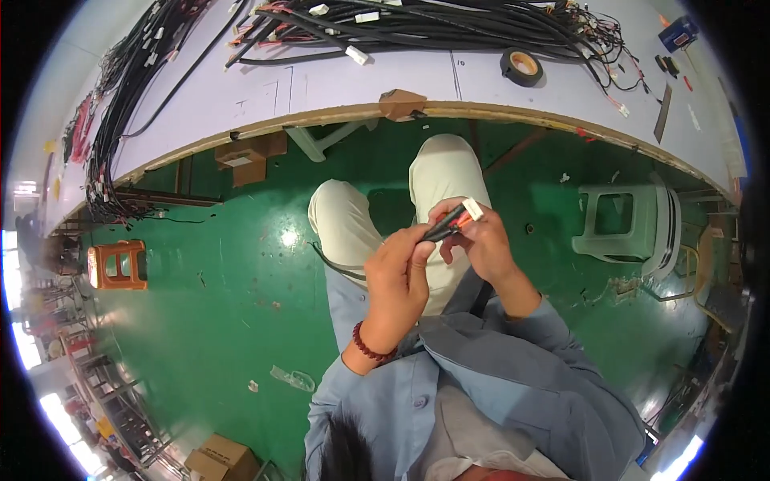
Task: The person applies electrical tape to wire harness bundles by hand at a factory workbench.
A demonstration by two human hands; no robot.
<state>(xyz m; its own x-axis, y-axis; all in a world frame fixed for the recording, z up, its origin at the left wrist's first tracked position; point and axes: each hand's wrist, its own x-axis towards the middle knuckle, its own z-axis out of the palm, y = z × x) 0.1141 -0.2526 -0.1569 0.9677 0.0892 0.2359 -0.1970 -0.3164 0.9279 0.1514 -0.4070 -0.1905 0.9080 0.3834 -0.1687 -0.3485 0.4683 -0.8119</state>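
Note:
Above my lap, both hands hold a black-sleeved wire harness [438, 232]. My left hand [399, 268], with a dark red bead bracelet on the wrist, is closed around the black sleeving. Close to the harness end, the fingers of my right hand [484, 241] pinch the red and orange wires [464, 221]. A white plug connector [473, 209] sits at the tip, pointing up and to the right. A thin black length of cable hangs out to the left, across my thigh. My palms hide part of the harness.
Ahead is a white worktable [337, 84] with a bundle of black harnesses [417, 36] and a roll of black tape [522, 67]. More cables [132, 88] drape over its left side. A pale green stool [622, 224] stands right, an orange stool [118, 265] left, on green floor.

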